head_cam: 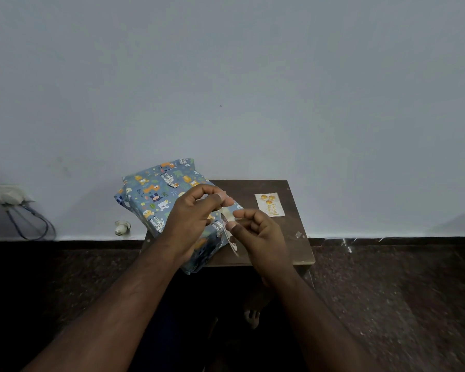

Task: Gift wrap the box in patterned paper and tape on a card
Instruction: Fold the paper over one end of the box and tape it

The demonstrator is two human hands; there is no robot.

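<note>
Resting on a small dark brown wooden worktop (293,245) against a pale grey wall, the box wrapped in blue paper printed with cartoon animals (156,194) lies tilted, its left part overhanging the worktop's edge. Above its near right corner, the left hand (192,218) has its grip closed, thumb and forefinger pinched together on what looks like the free end of clear tape, though that strip is too faint to make out surely. Just right of it, the right hand (255,232) curls its fingers, its grip clamped on a clear roll of sticky tape (230,234) that shows edge-on between the two hands. Farther right on the worktop, apart from the box, a small cream rectangular card with orange-gold round shapes and gold lettering (269,204) lies flat. Dark speckled floor (387,291) surrounds the worktop, and a white wall socket with dangling cables (6,196) sits at far left.
</note>
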